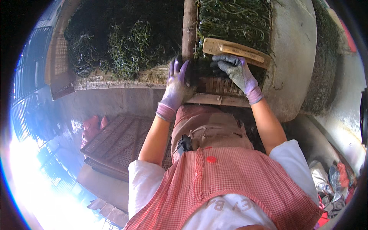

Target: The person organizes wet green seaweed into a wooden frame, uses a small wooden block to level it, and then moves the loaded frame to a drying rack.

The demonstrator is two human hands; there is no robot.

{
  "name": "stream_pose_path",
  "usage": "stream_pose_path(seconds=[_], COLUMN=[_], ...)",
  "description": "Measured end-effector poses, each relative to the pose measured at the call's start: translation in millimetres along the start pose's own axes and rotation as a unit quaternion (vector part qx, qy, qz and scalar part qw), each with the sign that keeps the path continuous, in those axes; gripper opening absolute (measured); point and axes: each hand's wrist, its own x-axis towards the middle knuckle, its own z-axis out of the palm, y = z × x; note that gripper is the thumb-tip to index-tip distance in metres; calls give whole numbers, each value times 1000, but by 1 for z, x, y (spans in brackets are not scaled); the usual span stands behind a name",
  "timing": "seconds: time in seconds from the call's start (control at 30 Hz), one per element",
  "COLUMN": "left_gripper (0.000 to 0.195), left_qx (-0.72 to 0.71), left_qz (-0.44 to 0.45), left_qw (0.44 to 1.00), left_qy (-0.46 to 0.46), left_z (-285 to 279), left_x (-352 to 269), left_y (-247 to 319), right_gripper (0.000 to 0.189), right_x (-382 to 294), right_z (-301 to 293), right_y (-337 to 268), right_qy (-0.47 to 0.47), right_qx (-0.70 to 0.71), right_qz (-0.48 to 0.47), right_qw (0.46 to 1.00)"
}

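My left hand (pixel 179 82) wears a grey and purple work glove with dark fingertips. Its fingers are apart at the lower end of an upright bamboo pole (pixel 189 31), with nothing visible in them. My right hand (pixel 240 70), gloved alike, has bent fingers just below a wooden float with a raised handle (pixel 212 46). Whether those fingers pinch anything is hidden. The float lies slanted on a bed of wet, dark green, seaweed-like strands (pixel 234 20). Between my hands, more dark strands end above a slatted bamboo mat (pixel 220 85). A bamboo rail (pixel 214 99) runs along the near edge.
A larger heap of green strands (pixel 129 49) fills the left side beyond the pole. A smooth pale slab (pixel 290 57) borders the right. Stacked woven bamboo trays (pixel 115 143) lie low at left, near a red sack (pixel 90 126). Plastic bags (pixel 330 178) lie at lower right.
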Motion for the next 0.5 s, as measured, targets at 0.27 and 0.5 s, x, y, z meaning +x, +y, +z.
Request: stream_pose_path(seconds=[0.27, 0.5], left_gripper=[54, 82], left_qx=[-7, 276], left_qz=[133, 272], left_qw=[991, 922], left_qy=[-9, -8], left_z=[-10, 1], left_x=[37, 71], left_y=[53, 28], right_gripper=[48, 49], right_x=[-23, -67], right_z=[9, -81], right_y=[-35, -25], right_qy=[54, 174], right_qx=[-412, -480], right_qz=[-188, -161], right_qw=[890, 844])
